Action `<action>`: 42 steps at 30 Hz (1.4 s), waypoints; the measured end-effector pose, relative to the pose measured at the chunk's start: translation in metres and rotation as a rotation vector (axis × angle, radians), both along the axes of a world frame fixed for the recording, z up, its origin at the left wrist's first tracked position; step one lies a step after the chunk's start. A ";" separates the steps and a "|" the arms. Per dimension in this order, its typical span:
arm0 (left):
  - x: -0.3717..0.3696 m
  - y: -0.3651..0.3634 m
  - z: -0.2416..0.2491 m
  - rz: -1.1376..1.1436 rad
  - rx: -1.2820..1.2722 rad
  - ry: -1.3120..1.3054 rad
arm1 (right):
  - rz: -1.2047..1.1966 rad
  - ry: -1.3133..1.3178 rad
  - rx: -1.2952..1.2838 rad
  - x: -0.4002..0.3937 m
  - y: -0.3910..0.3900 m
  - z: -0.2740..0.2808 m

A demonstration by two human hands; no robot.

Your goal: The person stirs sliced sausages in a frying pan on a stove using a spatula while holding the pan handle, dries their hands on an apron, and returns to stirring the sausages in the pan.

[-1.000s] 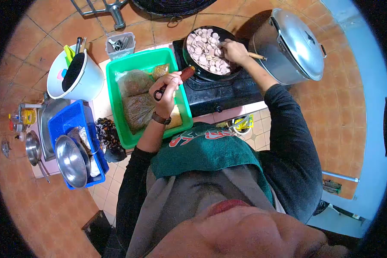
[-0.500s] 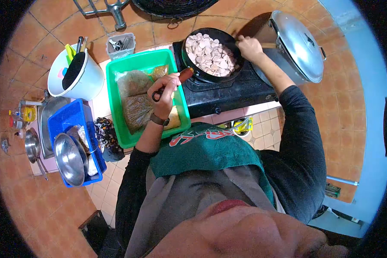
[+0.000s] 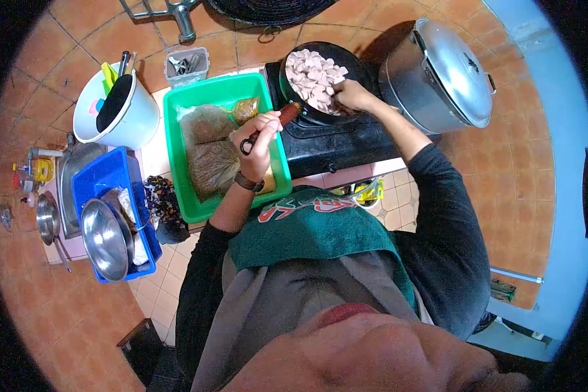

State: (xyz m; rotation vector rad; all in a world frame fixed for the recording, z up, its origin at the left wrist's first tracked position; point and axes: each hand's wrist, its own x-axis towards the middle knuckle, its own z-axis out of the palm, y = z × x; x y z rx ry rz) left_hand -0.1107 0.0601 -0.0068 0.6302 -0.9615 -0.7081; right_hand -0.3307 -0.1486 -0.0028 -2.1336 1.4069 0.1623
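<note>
My left hand (image 3: 260,142) is closed around the reddish-brown handle of a black frying pan (image 3: 360,65) on the stove. Pale round slices (image 3: 313,73) are heaped in the pan's left and middle part, leaving dark bottom bare at its right. My right hand (image 3: 354,97) is closed inside the pan, at the slices' right edge. It seems to grip a utensil with a wooden handle; the working end is hidden. Below my left hand, a green tub (image 3: 171,157) holds filled plastic bags (image 3: 210,153).
The black stove (image 3: 346,147) carries the pan, with a large lidded metal pot (image 3: 415,85) to its right. Leftward are a white bucket (image 3: 144,111), a clear plastic box (image 3: 188,78) of utensils, and a blue basket (image 3: 147,251) with metal bowls (image 3: 104,238).
My right hand has moved left and down from the pan's right rim into the pan. The slices are now bunched further left. My left hand still holds the handle.
</note>
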 end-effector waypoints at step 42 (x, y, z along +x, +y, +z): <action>0.005 0.005 0.007 0.049 -0.086 -0.221 | -0.072 0.223 -0.226 0.024 -0.025 0.002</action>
